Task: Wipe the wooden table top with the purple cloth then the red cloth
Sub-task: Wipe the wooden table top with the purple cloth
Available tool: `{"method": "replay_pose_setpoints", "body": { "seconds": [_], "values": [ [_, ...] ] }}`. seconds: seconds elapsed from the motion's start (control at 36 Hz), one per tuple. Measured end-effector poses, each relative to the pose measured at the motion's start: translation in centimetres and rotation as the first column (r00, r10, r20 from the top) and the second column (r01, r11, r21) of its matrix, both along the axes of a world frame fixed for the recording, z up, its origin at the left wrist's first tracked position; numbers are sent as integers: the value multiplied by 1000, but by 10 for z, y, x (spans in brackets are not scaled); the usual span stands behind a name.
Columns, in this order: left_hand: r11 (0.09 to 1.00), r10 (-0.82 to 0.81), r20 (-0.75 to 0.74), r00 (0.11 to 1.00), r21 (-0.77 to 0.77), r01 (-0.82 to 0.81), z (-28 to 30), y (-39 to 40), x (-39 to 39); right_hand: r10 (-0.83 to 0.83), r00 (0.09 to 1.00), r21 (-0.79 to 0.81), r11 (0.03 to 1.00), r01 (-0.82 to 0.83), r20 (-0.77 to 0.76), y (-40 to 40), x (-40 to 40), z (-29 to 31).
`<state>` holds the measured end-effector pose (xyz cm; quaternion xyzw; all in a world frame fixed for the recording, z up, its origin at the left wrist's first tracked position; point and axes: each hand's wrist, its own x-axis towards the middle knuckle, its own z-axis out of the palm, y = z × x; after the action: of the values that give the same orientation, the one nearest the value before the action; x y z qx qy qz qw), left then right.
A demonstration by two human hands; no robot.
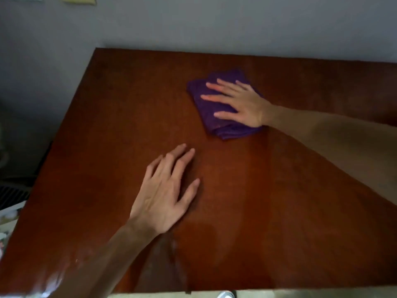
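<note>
A folded purple cloth (211, 114) lies on the glossy wooden table top (111, 117), toward its far middle. My right hand (238, 102) lies flat on the cloth with straight, spread fingers pointing left and presses it onto the wood. My left hand (169, 190) rests flat on the bare wood nearer to me, left of centre, its fingers straight and pointing toward the cloth. It holds nothing. No red cloth is in view.
A grey wall (193, 24) runs right behind the table's far edge. The table's left edge drops to a dark floor area with a vent-like grille (12, 193) and some pale clutter (6, 220). The near edge shows at the bottom.
</note>
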<state>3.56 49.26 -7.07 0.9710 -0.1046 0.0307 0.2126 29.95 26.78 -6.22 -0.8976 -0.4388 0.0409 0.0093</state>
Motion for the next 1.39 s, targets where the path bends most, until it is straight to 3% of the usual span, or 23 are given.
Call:
{"method": "replay_pose_setpoints", "body": {
  "seconds": [0.08, 0.28, 0.44, 0.61, 0.78, 0.89, 1.0, 1.25, 1.39],
  "values": [
    [991, -96, -45, 994, 88, 100, -1, 2, 2, -123, 992, 64, 990, 124, -14, 1, 52, 2],
    [979, -91, -98, 991, 172, 107, -3, 2, 8, -260, 963, 109, 958, 266, -64, 7, 107, 2],
    [978, -104, -99, 990, 171, 120, -1, 2, 8, -365, 928, 125, 920, 371, -70, 5, 79, 2],
    [990, -102, -44, 994, 95, 106, -2, 2, 8, -439, 895, 112, 888, 445, -72, -11, -15, 0],
    [997, -22, 39, 999, -73, 25, 1, 0, 4, -371, 928, 97, 923, 373, -39, -43, -175, -6],
    [999, -20, 102, 995, 40, 16, 7, -6, -7, -284, 958, 108, 954, 280, 23, -70, -280, -9],
    [999, -31, 83, 996, 37, 28, 7, -18, -23, -159, 987, 52, 986, 157, 34, -103, -332, -4],
    [995, -10, 60, 998, -99, 16, 3, -67, -28, 129, 991, -34, 991, -129, -21, -136, -246, 4],
    [996, -84, 34, 996, -33, 85, 1, -86, -6, 122, 992, -69, 990, -120, 33, -145, -150, 3]
  ]
}}
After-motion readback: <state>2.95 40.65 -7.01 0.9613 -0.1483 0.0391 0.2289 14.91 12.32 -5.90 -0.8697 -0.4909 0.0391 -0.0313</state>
